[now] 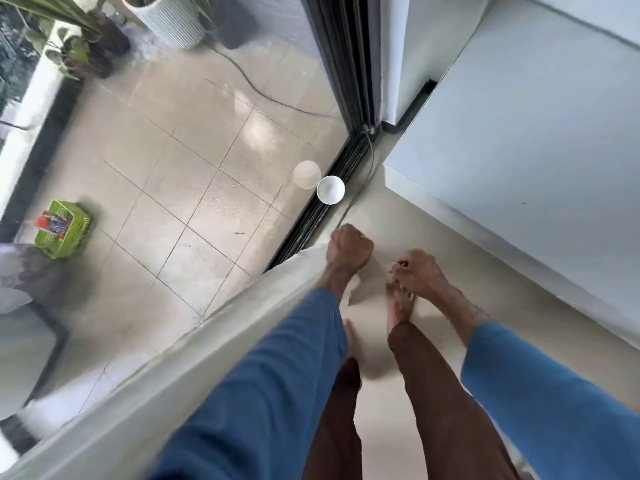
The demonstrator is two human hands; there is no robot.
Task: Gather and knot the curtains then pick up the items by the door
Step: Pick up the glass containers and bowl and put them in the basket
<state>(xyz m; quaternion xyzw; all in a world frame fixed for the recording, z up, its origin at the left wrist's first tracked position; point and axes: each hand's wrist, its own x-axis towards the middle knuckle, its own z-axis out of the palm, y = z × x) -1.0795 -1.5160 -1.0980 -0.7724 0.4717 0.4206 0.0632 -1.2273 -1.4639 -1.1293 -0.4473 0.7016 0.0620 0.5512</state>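
Note:
A pale sheer curtain (194, 344) hangs along the glass door from the lower left up to the middle. My left hand (349, 249) is a closed fist at the curtain's far edge, gripping the fabric. My right hand (417, 273) hovers to its right over my bare foot, fingers curled, with nothing visible in it. A white cup (330, 189) stands on the floor by the black door track (311, 220), beyond my left hand. Both sleeves are blue.
A thin cable (360, 188) runs along the floor by the track. A white wall corner (519, 168) juts in at the right. Behind the glass lie a tiled balcony, a green basket (65, 230), a white ribbed planter (169, 22) and potted plants (79, 50).

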